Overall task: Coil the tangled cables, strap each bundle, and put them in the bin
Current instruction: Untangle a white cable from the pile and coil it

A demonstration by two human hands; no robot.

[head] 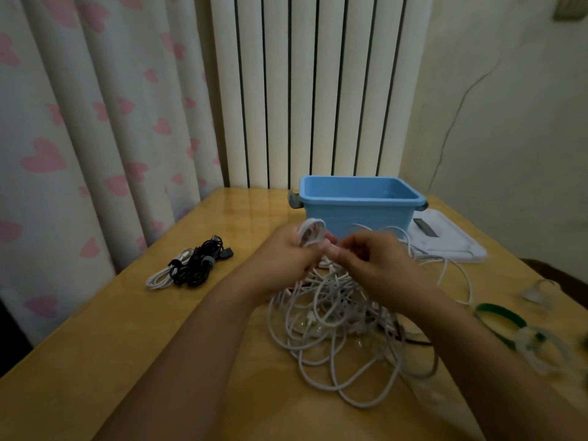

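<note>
Both hands are up just in front of the light blue rectangular plastic bin [359,203], which sits at the back of the glossy yellow wooden table [133,345]. The left hand [283,253] has its fingers curled around a small coiled loop of white cable [311,233], holding it up so the ring pokes out above the knuckles, right in front of the bin's near wall. The right hand [369,259] is beside it, almost touching, thumb and fingers pinched narrow on a strand of white cable that leads off that coil.

Below both hands, nearer the camera than the bin, is the big tangled heap of white cables [343,329], loops going everywhere, with a dark cable or two mixed in on its right side. Some strands from it run up into the hands.

Off to the left of the bin, well apart from it, lies a small pile of already bundled black and white cables [191,265] with straps round them. Just right of the bin, touching or nearly so, there's a flat white plastic lid [451,243]. Further right and nearer than the bin sit a green band [496,316] and some clear-looking loops [541,345], too blurry to say what exactly.

Behind the bin is a white ribbed radiator [315,90], and left of that a cream curtain with pink hearts [95,122].
</note>
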